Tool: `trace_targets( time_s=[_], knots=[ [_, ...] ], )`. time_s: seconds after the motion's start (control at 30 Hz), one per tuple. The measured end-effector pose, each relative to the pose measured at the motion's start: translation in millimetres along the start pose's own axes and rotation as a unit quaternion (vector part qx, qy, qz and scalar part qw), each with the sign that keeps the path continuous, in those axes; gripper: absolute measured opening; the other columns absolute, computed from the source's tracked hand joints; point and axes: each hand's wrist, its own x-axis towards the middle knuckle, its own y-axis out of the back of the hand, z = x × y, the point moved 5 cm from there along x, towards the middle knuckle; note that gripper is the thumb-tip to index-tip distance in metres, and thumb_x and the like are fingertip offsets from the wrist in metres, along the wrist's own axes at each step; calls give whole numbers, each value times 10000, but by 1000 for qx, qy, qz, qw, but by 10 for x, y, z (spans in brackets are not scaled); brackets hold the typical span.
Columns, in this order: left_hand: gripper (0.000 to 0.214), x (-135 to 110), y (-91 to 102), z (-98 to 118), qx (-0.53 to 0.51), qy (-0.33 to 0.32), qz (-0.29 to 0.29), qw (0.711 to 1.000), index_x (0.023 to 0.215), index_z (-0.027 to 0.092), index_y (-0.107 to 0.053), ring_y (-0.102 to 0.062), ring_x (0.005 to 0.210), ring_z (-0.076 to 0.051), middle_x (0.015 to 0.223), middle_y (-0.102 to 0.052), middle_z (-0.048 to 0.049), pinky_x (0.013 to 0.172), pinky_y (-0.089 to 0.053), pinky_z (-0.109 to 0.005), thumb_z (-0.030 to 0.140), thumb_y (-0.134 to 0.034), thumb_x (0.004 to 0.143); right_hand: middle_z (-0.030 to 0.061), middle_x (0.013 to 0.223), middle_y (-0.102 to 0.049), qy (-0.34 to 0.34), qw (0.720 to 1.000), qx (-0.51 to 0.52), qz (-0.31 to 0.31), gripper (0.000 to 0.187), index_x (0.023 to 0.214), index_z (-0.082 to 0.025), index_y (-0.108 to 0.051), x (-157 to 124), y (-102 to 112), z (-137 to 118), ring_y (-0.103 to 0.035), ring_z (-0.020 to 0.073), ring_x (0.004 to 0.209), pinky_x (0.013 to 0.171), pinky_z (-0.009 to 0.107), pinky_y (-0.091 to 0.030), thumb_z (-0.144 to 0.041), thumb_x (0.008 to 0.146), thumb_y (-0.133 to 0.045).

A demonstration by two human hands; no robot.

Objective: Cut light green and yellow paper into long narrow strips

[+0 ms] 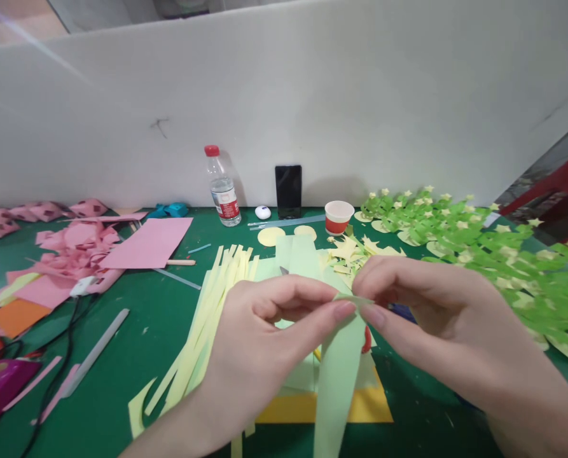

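Note:
Between both hands hangs a pale green paper strip [338,375], its upper end bent over at the fingertips. My left hand [269,337] pinches that end between thumb and forefinger. From the other side, my right hand [436,324] closes thumb and fingers on the same end. Below the hands lie light green paper sheets [297,254] over a yellow-orange sheet [374,404]. A bundle of pale yellow paper strips [217,299] lies left of my left hand. Part of a red-handled tool [367,339] shows behind the strip, mostly hidden.
Green paper plants with stars [474,242] stand at right. Yellow paper stars [348,248] lie near a red-and-white cup [338,217]. A water bottle [224,191] and phone [288,191] stand by the white wall. Pink paper [150,243], a cable [69,343] and a purple box [4,388] occupy the left.

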Motion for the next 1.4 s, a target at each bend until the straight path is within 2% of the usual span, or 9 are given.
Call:
trace_targets(
  time_s=[0.17,0.37,0.47,0.6,0.73,0.87,1.13,1.3,1.4],
  knots=[
    [74,41,-17,-65,39,38,-40,998,615,198,-689,-585,516,-99,574,-664,37,449,-449,-156,219,-683,686,-6,545,-528,-41,999,19,-29,151,576,-182,-520,50,28,60,-485,97,497,416,199,-368,-149,724,-515],
    [230,110,-46,-135,51,99,-77,991,526,155,-626,-473,469,-66,493,-594,34,450,-348,-166,274,-643,722,-36,500,-497,-89,993,74,-34,143,567,-183,-534,113,70,162,-450,75,436,369,181,-339,-175,708,-558],
    [198,138,-48,-167,26,115,-81,990,536,164,-629,-477,483,-62,501,-579,46,472,-369,-158,250,-646,714,-57,450,-435,-78,995,68,-6,149,556,-179,-536,165,151,180,-368,48,381,333,169,-266,-169,704,-551],
    [157,157,-50,-181,11,106,-91,990,567,170,-641,-480,494,-63,528,-579,46,484,-394,-156,219,-635,716,-51,450,-439,-89,992,87,15,153,522,-165,-537,213,259,226,-376,42,402,360,161,-287,-145,671,-562],
    [145,156,-42,-175,38,83,-89,992,606,162,-621,-506,531,-73,576,-588,35,503,-398,-162,226,-612,736,-43,448,-447,-101,991,90,1,146,515,-161,-544,234,270,253,-386,49,395,355,168,-299,-174,656,-578],
    [139,155,-42,-198,40,80,-66,994,677,166,-598,-559,597,-101,644,-606,20,554,-431,-185,266,-567,769,-48,429,-426,-86,993,82,23,153,499,-164,-529,247,282,234,-375,48,379,349,171,-293,-172,649,-559],
    [168,133,-15,-148,86,57,-8,995,603,184,-596,-557,530,-92,553,-566,54,482,-395,-174,272,-599,746,-36,445,-444,-82,995,55,35,178,493,-175,-530,196,359,216,-393,62,406,372,189,-304,-190,666,-566],
    [204,104,11,-141,100,70,-1,992,563,177,-581,-467,412,-67,478,-510,69,391,-318,-177,306,-633,713,-39,433,-431,-79,997,25,-1,198,490,-181,-522,183,363,185,-383,63,410,374,189,-302,-195,683,-564],
    [207,101,-3,-124,100,65,-18,993,548,174,-572,-428,425,-56,479,-509,72,397,-308,-167,285,-639,710,-37,425,-425,-81,996,20,20,208,480,-188,-517,161,398,169,-371,65,401,361,195,-288,-206,681,-565]
  ],
)
